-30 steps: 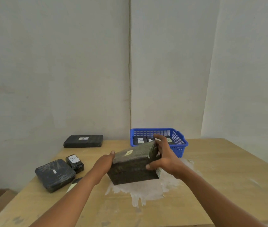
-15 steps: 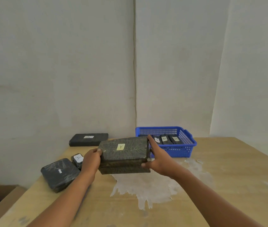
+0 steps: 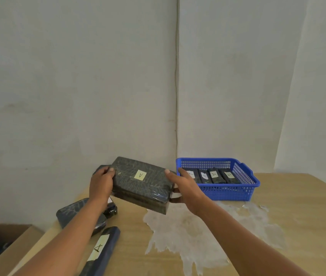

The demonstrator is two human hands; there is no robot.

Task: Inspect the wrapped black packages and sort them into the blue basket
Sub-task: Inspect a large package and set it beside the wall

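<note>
Between both hands, left hand (image 3: 101,183) and right hand (image 3: 186,189) grasp the large black package (image 3: 141,183), now lifted label-up, blue basket (image 3: 235,191) just right of the grip.

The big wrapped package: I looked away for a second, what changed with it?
Both hands turned the big package label-up and lifted it off the table. The left hand and right hand keep gripping its ends. It has not reached the blue basket.
</note>
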